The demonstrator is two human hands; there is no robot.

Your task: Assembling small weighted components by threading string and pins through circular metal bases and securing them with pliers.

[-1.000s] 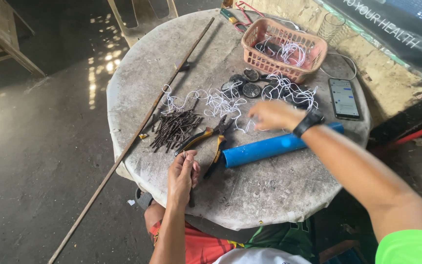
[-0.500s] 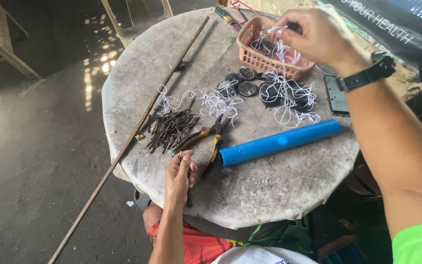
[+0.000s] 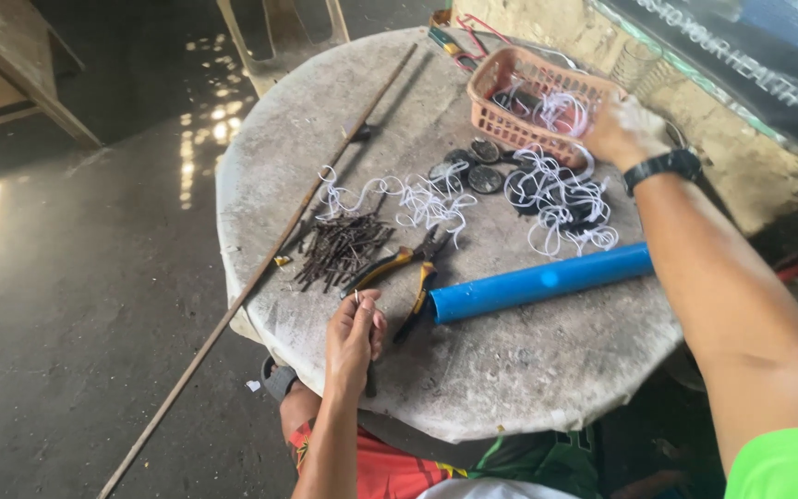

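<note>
basket: a pink plastic basket with an open lattice wall stands at the far edge of the round stone table; inside it lie dark round discs and a bunch of white wire loops — how many discs cannot be told.
right hand: the right hand, a black watch on its wrist, rests at the near right corner of the basket, fingers curled against the rim and the white loops; whether it grips a loop cannot be told.
left hand: the left hand is well apart from the basket, at the near side of the table, fingers pinched together on a small thin metal piece that sticks up from the fingertips.
just before the basket: more dark discs and a tangle of white wire lie loose on the table.
between basket and left hand: a blue pipe lies flat; yellow-handled pliers lie beside its end.
left of the basket: a heap of dark rusty nails — and a long thin rod lying slantwise over the table's edge.
</note>
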